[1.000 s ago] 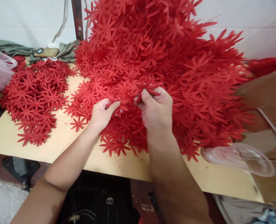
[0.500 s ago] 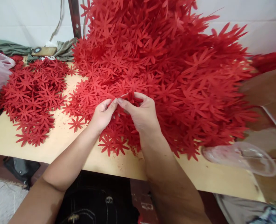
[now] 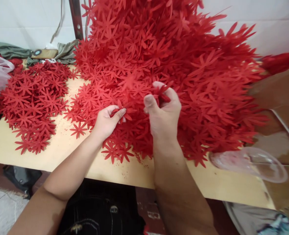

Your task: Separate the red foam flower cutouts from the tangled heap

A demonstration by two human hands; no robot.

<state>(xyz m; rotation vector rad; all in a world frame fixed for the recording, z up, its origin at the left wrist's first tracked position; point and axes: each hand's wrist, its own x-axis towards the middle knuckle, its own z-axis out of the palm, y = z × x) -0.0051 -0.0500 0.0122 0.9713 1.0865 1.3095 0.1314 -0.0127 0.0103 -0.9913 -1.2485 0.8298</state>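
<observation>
right hand (image 3: 164,114) pinches a red star-shaped foam flower cutout (image 3: 162,94); left hand (image 3: 107,120), just beside, grips another red cutout (image 3: 120,112) on the heaped pile (image 3: 174,65) ahead.

Both hands are at the big heap of red flower cutouts (image 3: 174,55) on the worktop (image 3: 61,153): the left hand (image 3: 106,121) pinches one cutout, the right hand (image 3: 164,112) grips some petals.

A great heap of red flower cutouts (image 3: 174,58) rises in front of me, thin flat shapes with narrow pointed petals, piled loose and overlapping. My right hand (image 3: 162,112) pinches one cutout (image 3: 162,93) lifted off the heap; my left hand (image 3: 107,120) pinches another (image 3: 121,112) at the heap's near left edge.
</observation>
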